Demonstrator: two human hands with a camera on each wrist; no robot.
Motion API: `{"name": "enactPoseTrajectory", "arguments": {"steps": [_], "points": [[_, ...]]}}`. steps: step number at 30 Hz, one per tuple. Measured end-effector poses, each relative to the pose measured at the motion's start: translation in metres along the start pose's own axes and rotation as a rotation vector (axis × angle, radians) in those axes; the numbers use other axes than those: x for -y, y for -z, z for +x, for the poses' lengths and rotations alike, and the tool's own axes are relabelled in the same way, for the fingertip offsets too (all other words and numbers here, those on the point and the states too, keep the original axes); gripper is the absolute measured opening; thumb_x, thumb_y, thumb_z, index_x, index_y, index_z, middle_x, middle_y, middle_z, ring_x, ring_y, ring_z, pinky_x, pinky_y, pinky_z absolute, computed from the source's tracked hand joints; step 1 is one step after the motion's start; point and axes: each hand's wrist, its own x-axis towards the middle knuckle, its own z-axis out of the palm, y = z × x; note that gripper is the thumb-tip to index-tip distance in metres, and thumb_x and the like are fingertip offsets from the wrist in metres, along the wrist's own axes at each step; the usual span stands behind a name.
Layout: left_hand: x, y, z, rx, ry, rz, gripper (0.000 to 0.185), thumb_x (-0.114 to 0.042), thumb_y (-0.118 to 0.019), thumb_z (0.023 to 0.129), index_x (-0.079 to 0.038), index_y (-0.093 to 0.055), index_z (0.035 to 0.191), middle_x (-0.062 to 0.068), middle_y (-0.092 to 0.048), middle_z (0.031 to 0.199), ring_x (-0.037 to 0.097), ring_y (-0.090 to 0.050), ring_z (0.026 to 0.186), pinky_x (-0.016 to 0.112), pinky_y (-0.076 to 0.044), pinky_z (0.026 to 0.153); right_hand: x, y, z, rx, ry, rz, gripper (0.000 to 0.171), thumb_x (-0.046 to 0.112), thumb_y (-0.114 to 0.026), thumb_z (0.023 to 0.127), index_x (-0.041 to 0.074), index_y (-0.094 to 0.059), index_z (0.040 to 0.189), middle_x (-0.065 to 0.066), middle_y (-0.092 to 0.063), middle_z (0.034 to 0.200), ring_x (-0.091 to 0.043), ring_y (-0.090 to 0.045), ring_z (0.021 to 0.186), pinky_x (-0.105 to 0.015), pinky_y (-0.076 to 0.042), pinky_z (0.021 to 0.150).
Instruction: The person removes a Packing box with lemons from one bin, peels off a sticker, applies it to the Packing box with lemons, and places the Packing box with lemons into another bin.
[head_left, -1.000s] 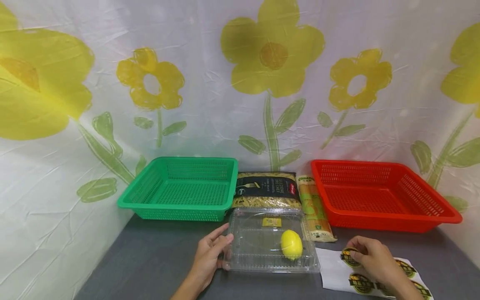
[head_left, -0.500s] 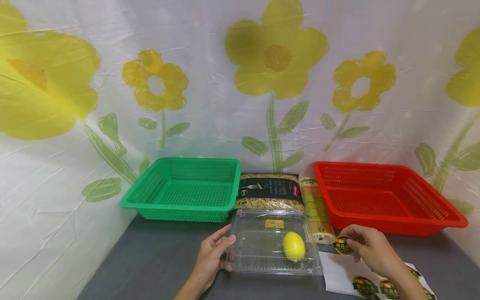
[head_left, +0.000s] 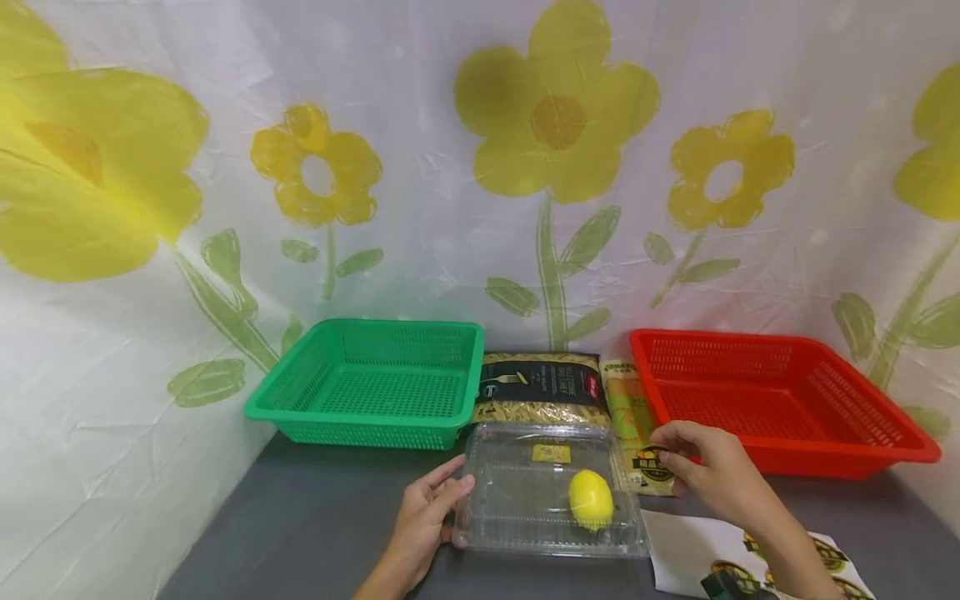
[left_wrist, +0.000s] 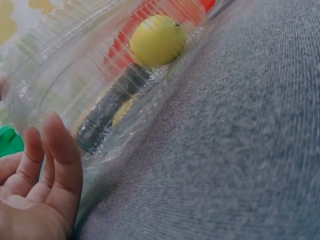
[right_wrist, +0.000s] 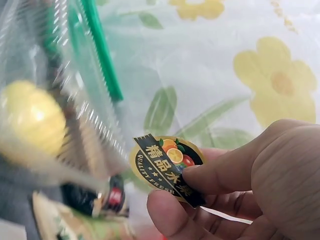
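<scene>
A clear plastic clamshell box [head_left: 510, 508] stands in the middle of the table, lid down, with a yellow lemon [head_left: 591, 500] inside at the right. My left hand [head_left: 420, 521] grips its left edge, thumb on the near side. Between thumb and fingers of my right hand [head_left: 716, 475] is a round black-and-gold fruit sticker [right_wrist: 167, 167], held just right of the box and over the end of a noodle packet [head_left: 626, 408]. In the right wrist view its printed face shows oranges and "QUALITY FRESH".
Below my right hand lies a white sheet [head_left: 682, 546] bearing several more stickers. Behind the box are a pasta bag [head_left: 536, 379] and a small yellow packet [head_left: 551, 453] seen through the lid. A green basket [head_left: 360, 418] stands back left, a red basket [head_left: 787, 450] back right.
My right hand has lifted the sticker off the white sheet and carried it up and left toward the box. The left hand keeps its grip on the box edge.
</scene>
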Motion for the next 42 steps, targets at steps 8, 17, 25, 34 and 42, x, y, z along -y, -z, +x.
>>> {"name": "enactPoseTrajectory", "arguments": {"steps": [8,17,25,34,42], "points": [[0.003,-0.002,-0.001,-0.004,0.003,-0.019,0.072,-0.028,-0.071,0.096,0.001,-0.038,0.153,-0.005,-0.058,0.072,0.01,-0.057,0.057,0.024,-0.049,0.046,0.019,-0.014,0.01,0.0,0.014,0.094,0.018,-0.004,-0.069,0.092,0.001,-0.069,0.109,-0.009,-0.069,0.095,-0.019,-0.062,0.06,-0.029,-0.058,0.056],[0.001,-0.003,0.001,-0.006,-0.03,-0.021,0.072,-0.025,-0.071,0.096,0.004,-0.038,0.153,-0.005,-0.056,0.071,0.008,-0.055,0.056,0.022,-0.043,0.046,0.029,-0.037,0.023,-0.001,0.034,0.194,0.014,-0.002,-0.068,0.093,0.003,-0.072,0.106,-0.01,-0.069,0.094,-0.022,-0.063,0.062,-0.035,-0.06,0.057],[0.001,-0.002,0.002,-0.012,-0.009,-0.019,0.071,-0.025,-0.071,0.095,0.003,-0.039,0.153,-0.005,-0.057,0.072,0.009,-0.056,0.058,0.024,-0.048,0.049,0.036,-0.066,0.031,0.015,0.078,0.154,0.01,0.0,-0.069,0.093,0.007,-0.072,0.099,-0.004,-0.069,0.086,-0.014,-0.058,0.064,-0.029,-0.055,0.054],[0.001,-0.002,0.001,-0.015,0.006,-0.013,0.069,-0.023,-0.07,0.096,0.002,-0.04,0.152,-0.005,-0.056,0.072,0.009,-0.054,0.061,0.025,-0.05,0.051,0.033,-0.096,0.037,0.0,0.149,0.09,0.009,0.003,-0.073,0.091,0.011,-0.073,0.091,0.006,-0.066,0.079,-0.007,-0.054,0.066,-0.024,-0.049,0.059],[0.0,-0.003,0.002,-0.025,-0.004,0.006,0.066,-0.022,-0.069,0.096,0.002,-0.041,0.152,-0.005,-0.056,0.071,0.009,-0.053,0.06,0.024,-0.048,0.05,0.03,-0.106,0.04,-0.029,0.161,-0.055,0.015,0.003,-0.08,0.085,0.016,-0.073,0.089,0.012,-0.058,0.072,-0.004,-0.047,0.062,-0.022,-0.044,0.056]]}}
